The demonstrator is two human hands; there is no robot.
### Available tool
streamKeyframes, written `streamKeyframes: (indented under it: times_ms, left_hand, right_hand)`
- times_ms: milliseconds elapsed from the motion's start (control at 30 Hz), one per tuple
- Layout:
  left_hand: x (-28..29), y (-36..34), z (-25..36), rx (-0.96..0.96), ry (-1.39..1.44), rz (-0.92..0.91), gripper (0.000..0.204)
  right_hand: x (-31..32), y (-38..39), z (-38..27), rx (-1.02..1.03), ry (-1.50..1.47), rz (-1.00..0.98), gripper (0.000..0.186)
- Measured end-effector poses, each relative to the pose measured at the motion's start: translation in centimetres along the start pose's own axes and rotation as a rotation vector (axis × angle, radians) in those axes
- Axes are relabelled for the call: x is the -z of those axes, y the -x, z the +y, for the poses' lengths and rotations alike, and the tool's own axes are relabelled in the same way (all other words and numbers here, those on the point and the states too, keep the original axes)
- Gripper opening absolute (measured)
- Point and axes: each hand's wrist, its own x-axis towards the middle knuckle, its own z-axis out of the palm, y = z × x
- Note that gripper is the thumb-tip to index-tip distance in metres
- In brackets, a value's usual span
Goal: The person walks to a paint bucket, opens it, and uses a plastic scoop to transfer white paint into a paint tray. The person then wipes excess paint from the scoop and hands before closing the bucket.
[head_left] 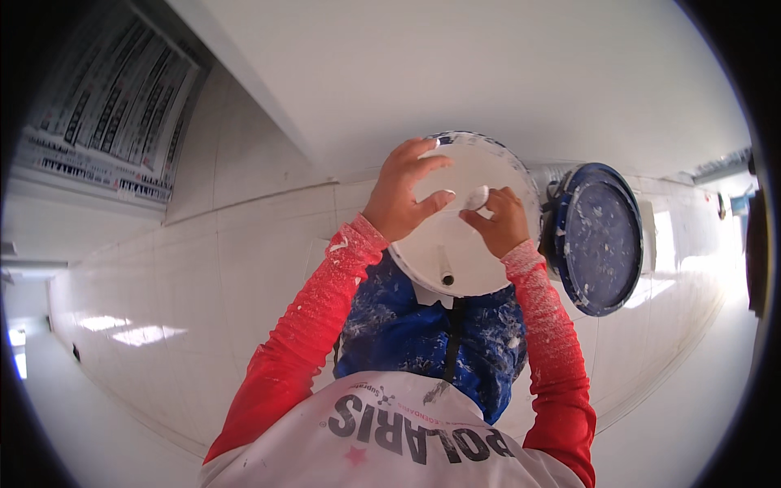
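Note:
A round bucket (pixel 522 180) of white, paint-like material is in front of me, with white splatter on its blue rim. My left hand (pixel 411 191) is over its left side, fingers apart, white material on the fingertips. My right hand (pixel 500 215) is closed on a small white, rounded object (pixel 477 196), too coated to name, above the white contents. A tube or rod (pixel 447 272) with a dark round end lies in the near part of the bucket.
A splattered blue lid (pixel 598 238) rests upright or tilted at the bucket's right. A white wall (pixel 455 65) rises behind the bucket from the pale tiled floor (pixel 260 309). Printed white panels (pixel 106 114) appear at upper left. My paint-marked blue trousers (pixel 407 333) are below the bucket.

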Motion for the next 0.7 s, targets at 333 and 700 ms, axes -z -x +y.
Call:
streamKeyframes:
  times_ms: [333, 700]
  left_hand:
    - [11.6, 19.5, -9.9, 0.934, 1.186, 0.650, 0.065]
    - [5.1, 11.1, -0.4, 0.108, -0.255, -0.213, 0.075]
  right_hand:
    - [-0.3, -0.8, 2.7, -0.376, -0.041, -0.027, 0.026]
    - [0.6, -2.3, 3.3, -0.414, -0.045, -0.018, 0.029]
